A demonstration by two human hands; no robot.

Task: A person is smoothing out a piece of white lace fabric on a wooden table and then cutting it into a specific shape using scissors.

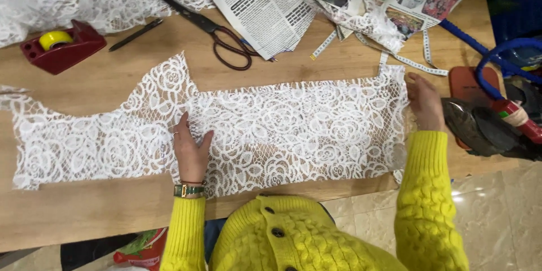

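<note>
My top: bright yellow knit cardigan, bumpy puffy pattern all over. Dark round buttons down front. Long yellow sleeves, ribbed cuffs at wrists. My left hand (191, 149): thin ring on finger, thin red string bracelet, small watch with green and gold band. My right hand (424, 101): bare, nothing worn.

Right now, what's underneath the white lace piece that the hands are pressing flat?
Under the white lace piece the wooden table shows through its open pattern. Where the left hand lies and the right hand holds the edge, lace and table are covered.
</note>
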